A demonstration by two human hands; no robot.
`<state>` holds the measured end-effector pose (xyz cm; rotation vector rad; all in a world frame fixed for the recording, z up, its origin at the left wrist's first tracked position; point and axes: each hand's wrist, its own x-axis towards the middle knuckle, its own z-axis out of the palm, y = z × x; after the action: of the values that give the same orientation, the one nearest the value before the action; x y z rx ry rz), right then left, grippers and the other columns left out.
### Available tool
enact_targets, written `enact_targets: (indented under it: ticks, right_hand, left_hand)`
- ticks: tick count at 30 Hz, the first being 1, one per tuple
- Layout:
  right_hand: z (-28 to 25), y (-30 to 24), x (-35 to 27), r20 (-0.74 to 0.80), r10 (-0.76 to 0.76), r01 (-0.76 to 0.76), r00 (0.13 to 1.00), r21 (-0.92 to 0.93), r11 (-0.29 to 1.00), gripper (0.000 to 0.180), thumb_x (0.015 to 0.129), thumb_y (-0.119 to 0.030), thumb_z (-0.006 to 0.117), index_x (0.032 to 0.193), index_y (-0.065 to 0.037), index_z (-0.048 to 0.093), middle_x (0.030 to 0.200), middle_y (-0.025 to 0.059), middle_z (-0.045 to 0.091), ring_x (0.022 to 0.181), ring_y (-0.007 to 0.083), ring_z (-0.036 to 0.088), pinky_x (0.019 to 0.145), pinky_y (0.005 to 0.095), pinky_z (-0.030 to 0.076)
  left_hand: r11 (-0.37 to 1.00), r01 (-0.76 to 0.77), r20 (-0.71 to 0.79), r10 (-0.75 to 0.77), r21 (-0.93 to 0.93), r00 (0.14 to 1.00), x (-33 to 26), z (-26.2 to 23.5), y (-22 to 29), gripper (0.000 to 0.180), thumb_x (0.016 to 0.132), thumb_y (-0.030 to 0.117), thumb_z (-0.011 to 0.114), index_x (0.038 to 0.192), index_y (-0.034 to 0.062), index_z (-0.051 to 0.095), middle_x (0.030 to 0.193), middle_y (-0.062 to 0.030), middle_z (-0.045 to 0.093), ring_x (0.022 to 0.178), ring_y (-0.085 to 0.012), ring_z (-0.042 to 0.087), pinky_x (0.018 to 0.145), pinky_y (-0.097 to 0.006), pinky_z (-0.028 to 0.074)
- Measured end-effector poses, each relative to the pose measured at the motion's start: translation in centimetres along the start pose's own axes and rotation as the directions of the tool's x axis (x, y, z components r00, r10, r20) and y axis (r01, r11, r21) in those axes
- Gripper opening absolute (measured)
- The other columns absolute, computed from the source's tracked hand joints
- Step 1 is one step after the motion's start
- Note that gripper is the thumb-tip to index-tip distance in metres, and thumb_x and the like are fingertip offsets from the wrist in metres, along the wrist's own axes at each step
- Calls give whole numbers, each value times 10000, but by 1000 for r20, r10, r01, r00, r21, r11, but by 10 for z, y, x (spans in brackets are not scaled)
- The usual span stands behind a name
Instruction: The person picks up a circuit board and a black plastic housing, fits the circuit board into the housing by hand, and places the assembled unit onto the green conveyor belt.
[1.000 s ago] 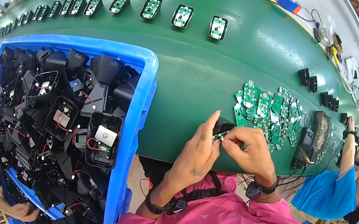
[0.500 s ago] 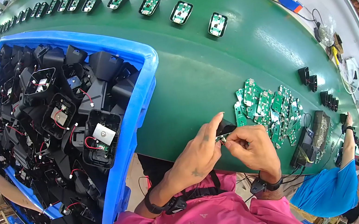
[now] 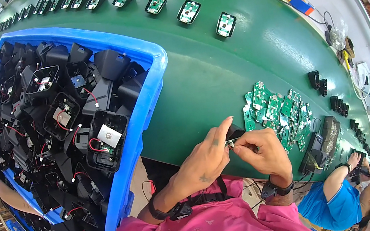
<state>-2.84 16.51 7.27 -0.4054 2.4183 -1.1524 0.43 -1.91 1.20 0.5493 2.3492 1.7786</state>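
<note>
My left hand (image 3: 206,156) and my right hand (image 3: 264,151) meet at the near edge of the green conveyor belt (image 3: 216,67). Together they pinch a small black plastic housing (image 3: 234,132) with a tiny connector between the fingertips. Most of the housing is hidden by my fingers. A pile of green circuit boards (image 3: 277,111) lies on the belt just beyond my right hand. A large blue crate (image 3: 150,96) full of black housings with red and white wires stands to my left.
A row of assembled units with green boards (image 3: 188,11) runs along the belt's far side. Small black parts (image 3: 318,82) sit to the right. A person in a blue shirt (image 3: 336,200) works at lower right. Another person is at the left rim.
My hands have stayed at the same spot, with small finger movements on the black housing. The left index finger now points further up over the part.
</note>
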Motion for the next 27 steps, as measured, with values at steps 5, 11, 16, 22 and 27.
enact_targets:
  ticks: [5, 11, 16, 22, 27]
  right_hand:
    - [0, 2, 1, 19, 51, -51, 999, 8, 999, 107, 815, -78, 658, 798, 28, 664, 628, 124, 586, 489, 192, 540, 481, 324, 413]
    - [7, -6, 3, -70, 41, -44, 997, -47, 998, 104, 813, -76, 643, 803, 27, 655, 640, 155, 610, 522, 257, 586, 508, 352, 438]
    - [8, -1, 8, 10, 32, -31, 999, -90, 995, 104, 825, -82, 649, 805, 20, 660, 647, 167, 614, 539, 294, 594, 522, 361, 445]
    - [20, -11, -4, -253, 56, -75, 966, -69, 995, 136, 840, -72, 671, 776, 48, 662, 635, 128, 634, 526, 162, 578, 510, 297, 431]
    - [29, 15, -3, -397, 171, -71, 902, 253, 965, 152, 918, -101, 620, 812, 1, 582, 593, -5, 527, 511, 56, 485, 441, 219, 338]
  left_hand:
    - [998, 24, 41, -27, 65, 999, 1, -1, 3, 673, 896, 20, 538, 1484, -32, 215, 1086, -269, 518, 924, -438, 591, 805, -474, 488]
    - [981, 59, -30, -55, 182, 998, 1, 7, 4, 662, 868, 7, 553, 1462, -40, 266, 1084, -267, 518, 896, -439, 607, 766, -461, 514]
    - [968, 86, -52, -76, 234, 996, -7, 12, -1, 663, 856, 20, 555, 1454, -33, 274, 1099, -273, 521, 913, -456, 613, 767, -484, 531]
    - [994, 106, -63, -107, -21, 992, -1, 14, -5, 621, 919, 15, 496, 1480, -36, 235, 1313, -303, 475, 1175, -462, 529, 966, -477, 461]
    - [977, 36, -145, -67, -212, 987, 0, 11, -8, 608, 918, 27, 527, 1482, 72, 304, 1365, -256, 474, 1251, -411, 494, 1032, -444, 409]
